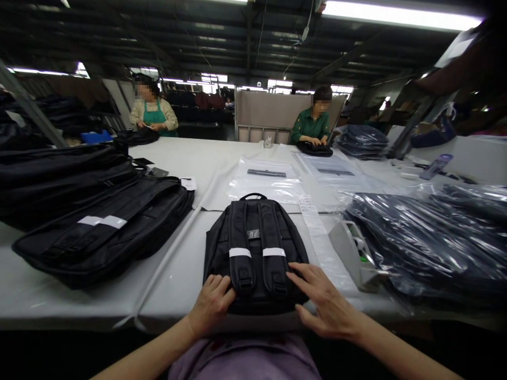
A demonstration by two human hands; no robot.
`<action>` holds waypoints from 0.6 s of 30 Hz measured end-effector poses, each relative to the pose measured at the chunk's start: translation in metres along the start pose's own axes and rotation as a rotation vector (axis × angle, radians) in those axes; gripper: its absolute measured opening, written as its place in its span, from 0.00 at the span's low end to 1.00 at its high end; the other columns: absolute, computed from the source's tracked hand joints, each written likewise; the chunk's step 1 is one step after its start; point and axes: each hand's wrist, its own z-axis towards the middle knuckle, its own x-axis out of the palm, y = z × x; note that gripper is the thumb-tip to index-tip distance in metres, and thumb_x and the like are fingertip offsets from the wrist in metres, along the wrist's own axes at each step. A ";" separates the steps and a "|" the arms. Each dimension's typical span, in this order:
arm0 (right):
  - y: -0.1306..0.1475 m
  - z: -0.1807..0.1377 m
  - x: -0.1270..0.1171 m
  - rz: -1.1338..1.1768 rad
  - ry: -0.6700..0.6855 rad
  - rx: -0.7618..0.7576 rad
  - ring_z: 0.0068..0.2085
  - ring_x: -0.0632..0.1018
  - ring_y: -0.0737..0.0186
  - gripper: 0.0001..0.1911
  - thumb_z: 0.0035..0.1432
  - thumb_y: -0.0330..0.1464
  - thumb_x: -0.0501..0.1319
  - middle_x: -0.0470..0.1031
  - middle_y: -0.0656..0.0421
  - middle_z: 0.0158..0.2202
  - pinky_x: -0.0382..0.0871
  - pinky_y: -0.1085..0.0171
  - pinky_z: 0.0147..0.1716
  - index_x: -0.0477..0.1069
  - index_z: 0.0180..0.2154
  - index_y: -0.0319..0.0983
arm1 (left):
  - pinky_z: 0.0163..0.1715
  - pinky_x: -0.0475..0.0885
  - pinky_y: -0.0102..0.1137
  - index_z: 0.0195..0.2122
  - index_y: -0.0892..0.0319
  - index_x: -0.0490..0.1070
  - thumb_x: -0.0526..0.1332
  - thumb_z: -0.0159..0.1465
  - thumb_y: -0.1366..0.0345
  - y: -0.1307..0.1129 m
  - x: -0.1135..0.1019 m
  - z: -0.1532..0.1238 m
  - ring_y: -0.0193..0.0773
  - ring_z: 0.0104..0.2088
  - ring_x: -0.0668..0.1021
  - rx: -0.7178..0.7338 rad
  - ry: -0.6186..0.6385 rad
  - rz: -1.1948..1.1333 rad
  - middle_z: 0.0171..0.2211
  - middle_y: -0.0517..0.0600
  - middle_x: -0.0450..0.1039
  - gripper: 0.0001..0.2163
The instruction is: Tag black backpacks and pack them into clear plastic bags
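Observation:
A black backpack (255, 221) lies in front of me, straps up, its top handle pointing away. White bands wrap both shoulder straps. At the bag's lower left edge my left hand (213, 303) has its fingers curled over the side, the thumb near the left strap's end. On the lower right, my right hand (322, 303) is spread, thumb apart from the fingers, with fingertips touching the bag beside the right strap buckle. The underside of the bag and my left fingertips are hidden.
More black backpacks (119, 227) are stacked at left. Plastic-wrapped bags (420, 237) pile up at right, beside a tape dispenser (354, 250). Clear plastic bags (265, 179) lie flat ahead on the white table (174, 274). Two people stand across it, one handling a black bag (315, 149).

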 end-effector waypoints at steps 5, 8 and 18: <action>0.006 0.015 0.005 0.247 0.104 0.050 0.52 0.67 0.55 0.20 0.61 0.38 0.52 0.64 0.50 0.52 0.63 0.55 0.53 0.65 0.54 0.42 | 0.37 0.64 0.38 0.36 0.60 0.70 0.57 0.61 0.65 0.009 -0.034 -0.007 0.43 0.36 0.68 0.058 -0.095 -0.283 0.34 0.54 0.69 0.06; 0.001 0.016 0.012 0.346 0.185 0.074 0.54 0.65 0.54 0.20 0.63 0.39 0.50 0.62 0.51 0.53 0.59 0.54 0.55 0.64 0.55 0.43 | 0.38 0.65 0.35 0.34 0.59 0.70 0.53 0.64 0.66 0.018 -0.058 0.002 0.39 0.35 0.69 -0.097 -0.234 -0.465 0.32 0.52 0.69 0.07; -0.005 0.018 0.036 0.316 0.280 0.144 0.50 0.70 0.50 0.18 0.53 0.36 0.62 0.67 0.51 0.50 0.65 0.54 0.50 0.71 0.48 0.44 | 0.40 0.65 0.29 0.28 0.57 0.70 0.62 0.56 0.66 0.022 -0.047 0.043 0.37 0.39 0.69 -0.098 0.471 -0.885 0.37 0.47 0.63 0.02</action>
